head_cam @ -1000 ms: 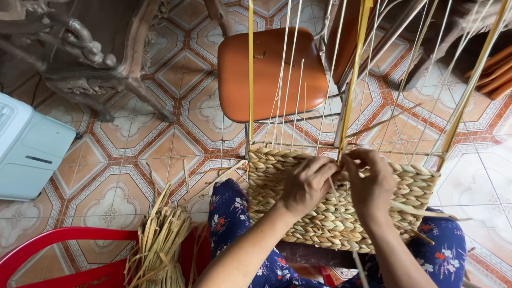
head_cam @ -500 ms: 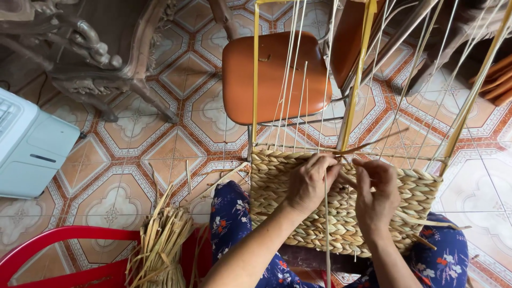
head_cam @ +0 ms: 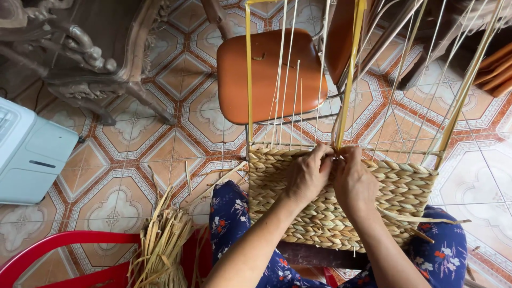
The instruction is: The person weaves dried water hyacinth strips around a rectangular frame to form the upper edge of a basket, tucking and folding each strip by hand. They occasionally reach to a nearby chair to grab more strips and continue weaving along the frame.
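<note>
Woven panel: dried straw-like fibre, braided, rough, matt, pale tan. Upright frame rods: yellow, smooth, slight sheen, metal or painted; cannot tell. Thin stakes: pale, stiff, matt. Loose fibre bundle: dry, coarse, matt. Stool seat: orange-brown, smooth, semi-gloss. Floor tiles: ceramic, patterned, low sheen. Carved furniture: dark wood, dull. Box: white plastic, smooth. Red chair: glossy plastic. Trousers: blue floral cloth.
</note>
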